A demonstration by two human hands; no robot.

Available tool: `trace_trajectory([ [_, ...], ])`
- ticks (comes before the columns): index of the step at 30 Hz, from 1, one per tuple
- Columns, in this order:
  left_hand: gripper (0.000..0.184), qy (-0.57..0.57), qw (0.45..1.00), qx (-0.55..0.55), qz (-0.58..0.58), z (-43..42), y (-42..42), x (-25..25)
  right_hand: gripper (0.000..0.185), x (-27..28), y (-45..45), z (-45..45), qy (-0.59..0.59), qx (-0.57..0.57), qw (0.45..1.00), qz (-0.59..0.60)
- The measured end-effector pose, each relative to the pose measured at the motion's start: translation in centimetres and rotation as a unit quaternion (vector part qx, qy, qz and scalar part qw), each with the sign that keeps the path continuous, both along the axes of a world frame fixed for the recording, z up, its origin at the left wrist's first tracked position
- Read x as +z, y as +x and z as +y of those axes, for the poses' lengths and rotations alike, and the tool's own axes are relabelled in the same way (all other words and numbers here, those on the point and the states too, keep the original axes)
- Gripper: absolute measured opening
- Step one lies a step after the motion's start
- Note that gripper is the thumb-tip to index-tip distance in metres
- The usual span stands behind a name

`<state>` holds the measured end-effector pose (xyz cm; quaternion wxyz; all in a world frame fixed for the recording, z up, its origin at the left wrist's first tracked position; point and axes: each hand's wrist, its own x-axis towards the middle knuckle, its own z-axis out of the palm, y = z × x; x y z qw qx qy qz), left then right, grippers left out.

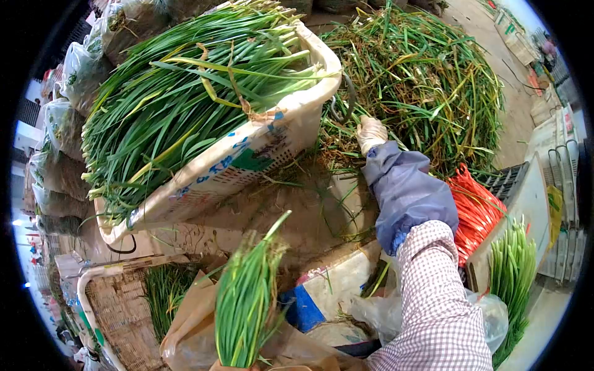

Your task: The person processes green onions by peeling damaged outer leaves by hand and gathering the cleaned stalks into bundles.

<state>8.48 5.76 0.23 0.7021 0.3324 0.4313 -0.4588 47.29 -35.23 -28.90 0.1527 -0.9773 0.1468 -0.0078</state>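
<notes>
My right hand [372, 133], in a pale glove, reaches to the near edge of a heap of loose green leaves and dry trimmings [427, 80]. Its fingers look curled; whatever they hold is hidden. A bunch of garlic chives [249, 303] rises above my lap at the bottom, with one pale stalk poking out of its top. Only a tan sliver of my left hand [232, 367] shows at the lower edge, closed around the bunch. Ahead on the left, a tilted white plastic basket [216, 176] is heaped with long chives [185, 93].
Red plastic twine [473, 210] lies right of my sleeve, near tied chives [512, 278]. A second basket [93, 309] stands lower left. Filled plastic bags [83, 74] line the far left. A metal hook [346, 102] hangs at the large basket's rim.
</notes>
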Motion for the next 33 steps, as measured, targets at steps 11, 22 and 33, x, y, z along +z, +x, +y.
trace_trajectory([
  [11,0.032,0.000,0.999,0.044,-0.017,-1.2,1.1,-0.9,0.024,3.2,-4.1,-2.5,0.077,-0.035,0.992,0.089],
  [22,0.029,-0.046,0.963,0.092,-0.251,-3.1,-2.7,2.3,0.018,24.5,-23.8,8.6,0.756,0.064,0.628,-0.176],
  [33,0.023,0.105,0.907,0.126,-0.388,-6.2,-7.4,2.9,0.012,29.6,-42.0,23.9,0.917,0.021,0.391,-0.077],
])
